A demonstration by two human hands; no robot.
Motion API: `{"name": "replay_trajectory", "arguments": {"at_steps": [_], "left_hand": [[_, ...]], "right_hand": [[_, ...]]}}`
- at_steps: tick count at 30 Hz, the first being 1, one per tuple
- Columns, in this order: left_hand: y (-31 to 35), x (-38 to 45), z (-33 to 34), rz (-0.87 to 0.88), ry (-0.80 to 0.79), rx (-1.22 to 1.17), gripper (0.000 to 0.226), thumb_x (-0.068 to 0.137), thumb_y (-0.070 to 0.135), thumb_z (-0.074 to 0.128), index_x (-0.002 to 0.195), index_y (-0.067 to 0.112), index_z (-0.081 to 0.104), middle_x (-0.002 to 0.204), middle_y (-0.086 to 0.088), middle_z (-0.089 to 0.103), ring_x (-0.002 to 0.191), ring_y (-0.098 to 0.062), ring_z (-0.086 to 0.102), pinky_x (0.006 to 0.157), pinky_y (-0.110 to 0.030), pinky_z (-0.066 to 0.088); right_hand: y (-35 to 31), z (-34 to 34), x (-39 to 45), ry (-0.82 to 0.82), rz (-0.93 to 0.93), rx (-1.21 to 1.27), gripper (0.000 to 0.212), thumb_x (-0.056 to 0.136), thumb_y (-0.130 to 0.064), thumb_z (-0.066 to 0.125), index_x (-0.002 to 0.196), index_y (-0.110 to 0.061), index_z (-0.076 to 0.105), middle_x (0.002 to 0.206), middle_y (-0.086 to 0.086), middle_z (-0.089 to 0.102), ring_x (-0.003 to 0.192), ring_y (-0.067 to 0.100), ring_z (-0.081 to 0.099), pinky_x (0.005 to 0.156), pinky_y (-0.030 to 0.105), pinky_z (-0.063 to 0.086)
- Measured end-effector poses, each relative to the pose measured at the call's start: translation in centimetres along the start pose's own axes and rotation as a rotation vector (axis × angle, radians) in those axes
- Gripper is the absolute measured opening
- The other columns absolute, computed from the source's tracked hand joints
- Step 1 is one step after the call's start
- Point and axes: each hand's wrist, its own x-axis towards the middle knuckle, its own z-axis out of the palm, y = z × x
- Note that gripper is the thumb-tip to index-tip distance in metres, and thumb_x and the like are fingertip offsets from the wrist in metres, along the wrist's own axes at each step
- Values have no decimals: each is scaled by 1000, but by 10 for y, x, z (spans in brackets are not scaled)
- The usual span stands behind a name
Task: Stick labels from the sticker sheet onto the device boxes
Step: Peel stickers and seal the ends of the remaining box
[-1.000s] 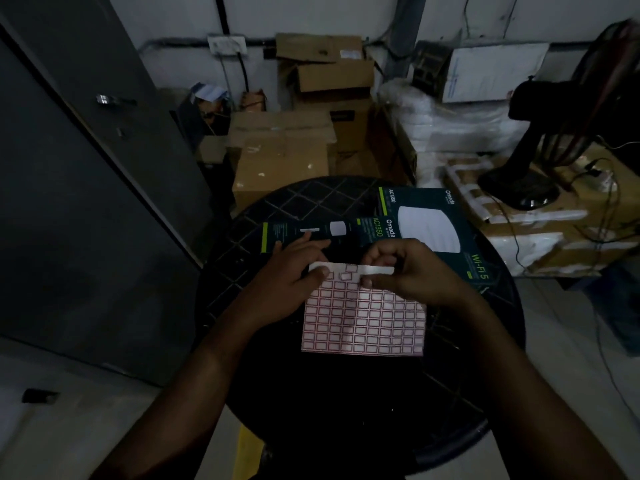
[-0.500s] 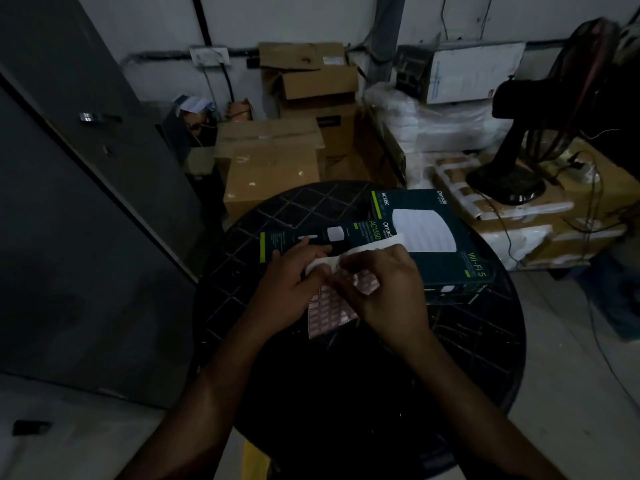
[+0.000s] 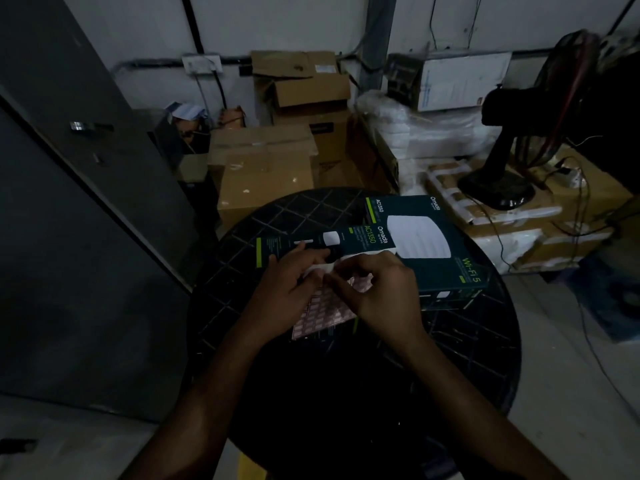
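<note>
Round dark worktop (image 3: 467,358). Two device boxes (image 3: 433,258) lying far right of centre. Sticker sheet (image 3: 322,315) near the boxes, held above worktop. Left hand (image 3: 287,289) gripping sheet edge; right hand (image 3: 384,292) fingers curled, pinching top edge.

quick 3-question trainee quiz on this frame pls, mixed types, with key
1. True or false: the sticker sheet lies flat and untouched on the table.
2. Which hand is nearer the narrow box? A) left hand B) right hand
3. Fill in: the big box with the white disc picture reads "Wi-Fi ___".

Key:
1. False: both hands hold it, its top edge curled up.
2. A
3. 5
</note>
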Motion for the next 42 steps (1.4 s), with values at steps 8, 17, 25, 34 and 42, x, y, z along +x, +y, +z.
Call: {"name": "replay_trajectory", "arguments": {"at_steps": [8, 17, 25, 34, 42], "left_hand": [[-1, 1, 0, 5, 14, -173, 26, 86, 44, 49, 91, 24, 64, 92, 5, 67, 90, -15, 64, 100, -61, 42], [-4, 3, -1, -61, -34, -292, 25, 80, 43, 53, 84, 21, 65, 101, -7, 69, 103, -3, 61, 114, -59, 25], [-3, 3, 2, -105, -17, -310, 28, 80, 46, 55, 91, 22, 65, 105, 1, 68, 105, -14, 65, 108, -62, 36], [-4, 3, 2, -106, 67, -297, 26, 85, 17, 60, 99, 36, 70, 114, 17, 69, 117, -6, 61, 106, -53, 44], [-2, 5, 2, -119, 110, -370, 35, 91, 0, 62, 103, 33, 65, 113, 6, 70, 102, -10, 68, 86, -36, 56]], "right_hand": [[-2, 2, 3, 13, -2, 6, 25, 79, -52, 73, 92, -31, 79, 84, -16, 71, 83, 3, 59, 67, 25, 50], [1, 6, 2, 1, 39, 9, 17, 80, -38, 82, 96, -30, 80, 84, -13, 72, 81, 3, 60, 66, 24, 51], [0, 1, 1, -3, 38, 24, 19, 78, -31, 81, 97, -30, 80, 87, -20, 69, 85, 1, 59, 68, 20, 46], [1, 3, -2, -4, 56, -7, 24, 76, -41, 82, 97, -33, 78, 88, -15, 68, 87, 5, 61, 69, 34, 55], [-3, 5, -3, 32, 65, -24, 27, 81, -51, 66, 98, -33, 78, 87, -6, 70, 80, 9, 64, 67, 36, 57]]}}
